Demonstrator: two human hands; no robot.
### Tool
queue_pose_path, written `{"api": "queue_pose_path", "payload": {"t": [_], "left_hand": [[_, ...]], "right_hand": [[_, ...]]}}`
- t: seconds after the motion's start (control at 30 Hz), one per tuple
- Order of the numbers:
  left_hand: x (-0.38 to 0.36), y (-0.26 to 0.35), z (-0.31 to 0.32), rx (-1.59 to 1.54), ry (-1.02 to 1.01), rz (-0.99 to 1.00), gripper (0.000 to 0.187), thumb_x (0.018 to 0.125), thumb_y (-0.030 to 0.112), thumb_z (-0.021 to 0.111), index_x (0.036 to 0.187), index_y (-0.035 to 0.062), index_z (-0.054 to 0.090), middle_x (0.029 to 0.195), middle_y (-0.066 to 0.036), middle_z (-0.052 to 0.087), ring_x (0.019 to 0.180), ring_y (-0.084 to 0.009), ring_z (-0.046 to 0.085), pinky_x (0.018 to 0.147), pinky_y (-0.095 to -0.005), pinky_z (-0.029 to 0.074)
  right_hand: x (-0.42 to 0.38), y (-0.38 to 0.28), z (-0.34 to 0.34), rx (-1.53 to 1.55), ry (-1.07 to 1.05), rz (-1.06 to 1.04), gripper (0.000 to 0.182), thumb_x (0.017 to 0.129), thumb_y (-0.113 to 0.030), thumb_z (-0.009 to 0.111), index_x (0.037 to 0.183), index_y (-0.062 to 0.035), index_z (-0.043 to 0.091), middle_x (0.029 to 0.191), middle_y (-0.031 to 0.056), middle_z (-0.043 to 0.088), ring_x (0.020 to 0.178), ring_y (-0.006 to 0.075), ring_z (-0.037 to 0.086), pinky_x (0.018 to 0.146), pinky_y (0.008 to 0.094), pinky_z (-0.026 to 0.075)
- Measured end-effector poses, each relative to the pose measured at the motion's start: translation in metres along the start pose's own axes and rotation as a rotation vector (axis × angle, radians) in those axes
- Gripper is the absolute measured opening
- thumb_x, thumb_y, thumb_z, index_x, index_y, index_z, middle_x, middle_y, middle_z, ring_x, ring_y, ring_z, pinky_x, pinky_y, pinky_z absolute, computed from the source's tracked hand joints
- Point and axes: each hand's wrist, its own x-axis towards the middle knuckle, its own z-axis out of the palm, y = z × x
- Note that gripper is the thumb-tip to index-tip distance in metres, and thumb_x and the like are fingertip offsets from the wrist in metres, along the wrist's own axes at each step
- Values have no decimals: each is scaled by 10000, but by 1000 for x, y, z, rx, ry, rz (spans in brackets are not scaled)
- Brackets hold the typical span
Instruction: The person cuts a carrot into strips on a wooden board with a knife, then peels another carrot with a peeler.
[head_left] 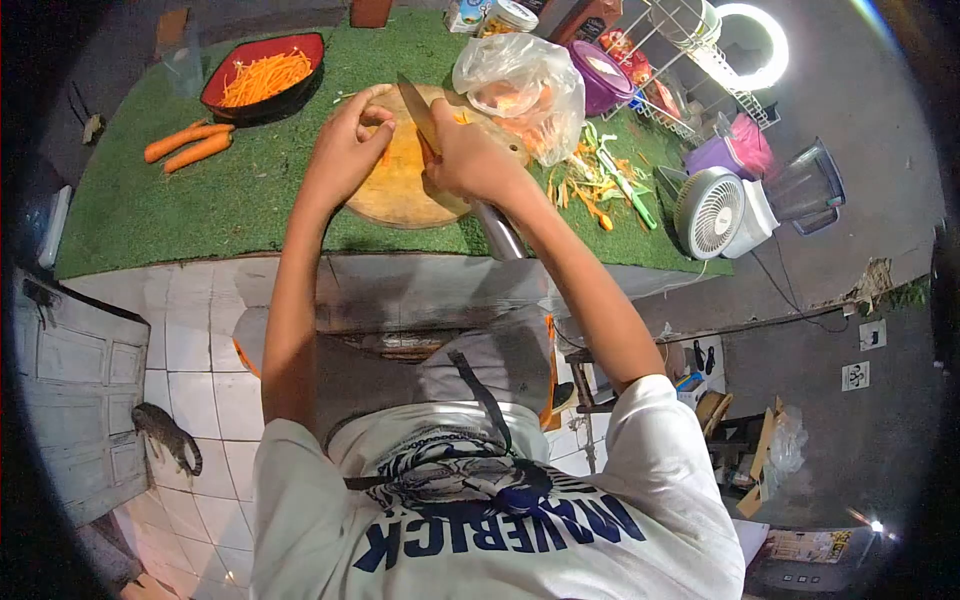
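Observation:
A round wooden cutting board (400,200) lies on the green surface in front of me. My right hand (465,155) grips a knife (416,108) whose blade points up and left over the board. At the board's left edge is my left hand (347,145), its fingers bent with the thumb near the fingertips; what they hold, if anything, is hidden. Small orange pieces lie between the hands. To the left, a red and black bowl (213,92) holds orange shreds (265,80). Two whole carrots (198,152) rest below the bowl.
A plastic bag (520,85) touches the board's upper right. Peelings (590,175) and a green-handled peeler (643,212) lie right of it. Farther right are a purple container (600,80), a white fan (712,213) and a wire rack (665,95). A cat (167,437) is on the floor.

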Motion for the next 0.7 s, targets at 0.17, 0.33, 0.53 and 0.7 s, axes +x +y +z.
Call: {"api": "queue_pose_path", "payload": {"t": [0.17,0.33,0.53,0.7], "left_hand": [[3,27,-3,371,-128,73,509,914,166,663,1410,151,554,1191,-103,698,848,-199,680,807,-363,534],[-16,32,9,555,-255,306,580,937,185,614,1496,230,468,1249,-133,685,1140,-316,654,931,-408,519],[-18,40,11,583,-256,242,591,951,214,599,1518,258,436,1218,-136,700,1121,-332,663,932,-417,519],[-21,38,14,660,-192,230,575,948,247,617,1483,125,446,1202,-156,693,1096,-342,663,915,-422,512]], "right_hand": [[11,13,1,116,36,-60,502,812,-153,666,1186,-4,365,895,351,657,888,501,665,767,559,504],[18,40,19,370,62,-78,556,789,-125,643,1254,15,372,873,308,667,828,442,687,698,481,533],[6,42,24,599,141,-104,540,840,-141,659,1269,-28,351,833,262,665,737,395,686,632,474,537],[-6,50,36,1029,240,-132,496,873,-64,604,1299,-44,350,687,113,597,485,193,579,449,347,476]]}}
